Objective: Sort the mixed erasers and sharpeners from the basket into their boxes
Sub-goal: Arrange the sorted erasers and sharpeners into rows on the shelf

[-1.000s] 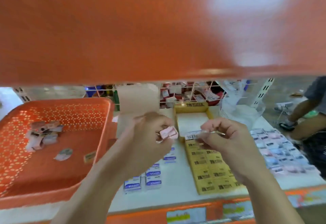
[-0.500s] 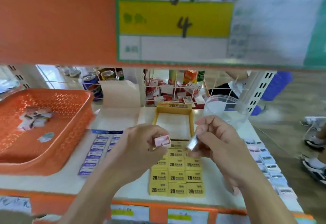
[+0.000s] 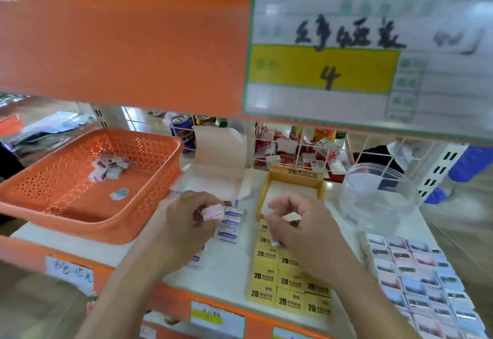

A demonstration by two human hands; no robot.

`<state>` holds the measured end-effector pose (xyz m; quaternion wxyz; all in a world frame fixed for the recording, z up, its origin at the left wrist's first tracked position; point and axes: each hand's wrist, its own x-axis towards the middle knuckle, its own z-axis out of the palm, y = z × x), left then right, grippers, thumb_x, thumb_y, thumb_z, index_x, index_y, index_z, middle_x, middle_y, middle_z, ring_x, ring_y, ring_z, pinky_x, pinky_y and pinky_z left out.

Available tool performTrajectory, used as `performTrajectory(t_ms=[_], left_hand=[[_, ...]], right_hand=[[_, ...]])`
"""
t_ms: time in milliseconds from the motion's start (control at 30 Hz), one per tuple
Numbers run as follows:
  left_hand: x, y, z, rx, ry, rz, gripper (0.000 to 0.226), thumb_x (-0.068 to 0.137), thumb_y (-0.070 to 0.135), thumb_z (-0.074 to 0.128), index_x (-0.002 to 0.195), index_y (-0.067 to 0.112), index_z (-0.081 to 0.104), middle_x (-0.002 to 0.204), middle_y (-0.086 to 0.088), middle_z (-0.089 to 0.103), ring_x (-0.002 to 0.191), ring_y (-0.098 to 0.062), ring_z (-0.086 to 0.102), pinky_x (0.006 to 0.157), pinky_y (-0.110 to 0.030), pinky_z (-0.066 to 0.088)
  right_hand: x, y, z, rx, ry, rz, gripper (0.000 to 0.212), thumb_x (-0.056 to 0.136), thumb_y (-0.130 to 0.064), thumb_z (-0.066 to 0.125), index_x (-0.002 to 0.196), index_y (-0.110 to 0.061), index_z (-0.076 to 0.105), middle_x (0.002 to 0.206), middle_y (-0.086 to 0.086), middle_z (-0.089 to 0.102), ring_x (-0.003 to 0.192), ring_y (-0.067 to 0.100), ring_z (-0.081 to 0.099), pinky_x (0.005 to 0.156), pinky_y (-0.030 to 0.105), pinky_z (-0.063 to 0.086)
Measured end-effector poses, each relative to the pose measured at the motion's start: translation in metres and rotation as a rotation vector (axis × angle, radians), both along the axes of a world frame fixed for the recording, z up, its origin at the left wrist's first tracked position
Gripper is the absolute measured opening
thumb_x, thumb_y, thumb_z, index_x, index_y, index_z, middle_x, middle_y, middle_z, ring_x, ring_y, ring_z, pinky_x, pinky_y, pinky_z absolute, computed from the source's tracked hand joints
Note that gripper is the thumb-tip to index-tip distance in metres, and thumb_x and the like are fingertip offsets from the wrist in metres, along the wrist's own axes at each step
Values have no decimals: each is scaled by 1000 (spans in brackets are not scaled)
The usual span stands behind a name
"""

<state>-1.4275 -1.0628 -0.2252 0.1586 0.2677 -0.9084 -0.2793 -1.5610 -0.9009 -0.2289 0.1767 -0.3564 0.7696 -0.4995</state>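
Head view, left hand (image 3: 184, 228) pinching pink eraser (image 3: 212, 210) over shelf (image 3: 226, 274) middle, right hand (image 3: 306, 232) curled round blurred pale scrap (image 3: 292, 216) above yellow box (image 3: 293, 176), basket (image 3: 80, 218) overhanging left front edge, jar (image 3: 378, 197) near right rear corner, bare strip between hands.

The orange shelf edge (image 3: 120, 50) overhead is hanging low across the front, leaving a wide slot beneath it for reaching in. On the white shelf (image 3: 221, 272) the orange basket (image 3: 149, 205) is filling the left side, the clear tub (image 3: 378, 197) is standing at the right rear, and the yellow box (image 3: 293, 176) and open white box (image 3: 218, 146) are sitting between them, with a wire grid (image 3: 301, 149) closing off the back. Yellow erasers (image 3: 288, 280) and pastel erasers (image 3: 416, 285) are covering the front right, leaving a bare strip to their left.
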Motion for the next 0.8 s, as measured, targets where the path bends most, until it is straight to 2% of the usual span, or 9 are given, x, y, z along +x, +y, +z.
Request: performTrajectory(t_ms=[67, 133, 233, 333, 433, 533, 600, 667, 800], left_hand=[[9, -14, -6, -10, -6, 32, 29, 82, 16, 69, 83, 43, 61, 85, 15, 62, 76, 2, 57, 65, -13, 44], [13, -23, -12, -10, -4, 29, 28, 83, 16, 69, 91, 43, 63, 89, 19, 60, 79, 5, 56, 68, -9, 41], [16, -33, -19, 1, 21, -8, 29, 84, 16, 70, 109, 30, 69, 92, 21, 58, 80, 9, 55, 71, -5, 40], [16, -39, -23, -20, 61, -73, 23, 82, 11, 70, 103, 19, 71, 84, 23, 56, 82, 11, 51, 68, -5, 37], [15, -46, -28, -23, 81, -104, 20, 82, 12, 70, 102, 18, 71, 86, 19, 59, 85, 4, 52, 69, -8, 39], [14, -51, -30, 6, 73, -132, 19, 84, 15, 69, 102, 19, 70, 93, 12, 63, 87, 5, 51, 72, -10, 40], [13, -53, -32, 31, 66, -150, 19, 84, 16, 70, 102, 21, 70, 95, 14, 62, 86, 9, 52, 72, -8, 39], [12, -54, -33, 52, 58, -159, 19, 84, 18, 70, 102, 24, 69, 95, 18, 60, 83, 10, 53, 73, -8, 40], [11, -54, -35, 46, 36, -172, 15, 84, 18, 69, 99, 21, 69, 93, 12, 62, 81, 2, 54, 75, -22, 46]], right_hand=[[9, -20, -1, 65, 139, 106, 9, 97, -26, 46, 101, -30, 53, 90, -14, 55, 72, 4, 59, 67, 25, 55], [17, -37, -3, 127, 281, 154, 14, 99, -25, 41, 110, -31, 48, 92, -19, 48, 78, 1, 52, 70, 20, 48], [27, -60, -6, 188, 411, 192, 14, 96, -21, 44, 108, -27, 47, 95, -11, 50, 83, 5, 49, 73, 23, 44], [31, -72, -13, 327, 461, 222, 20, 90, -12, 50, 107, -23, 49, 105, -6, 55, 94, 12, 52, 80, 27, 47], [35, -80, -19, 414, 527, 213, 16, 88, -10, 51, 93, -24, 47, 99, -9, 52, 89, 12, 49, 70, 20, 43], [36, -82, -22, 454, 585, 227, 33, 88, -9, 50, 74, -32, 33, 80, -16, 31, 82, 9, 35, 62, 13, 32], [35, -81, -23, 464, 585, 208, 24, 89, -11, 52, 82, -33, 44, 81, -15, 29, 84, 8, 36, 64, 13, 31], [35, -80, -24, 494, 592, 193, 17, 91, -15, 54, 103, -27, 58, 90, -13, 33, 88, 7, 39, 69, 13, 27], [37, -80, -23, 534, 590, 185, 23, 92, -16, 52, 113, -23, 60, 103, -9, 46, 103, 9, 48, 72, 11, 24]])
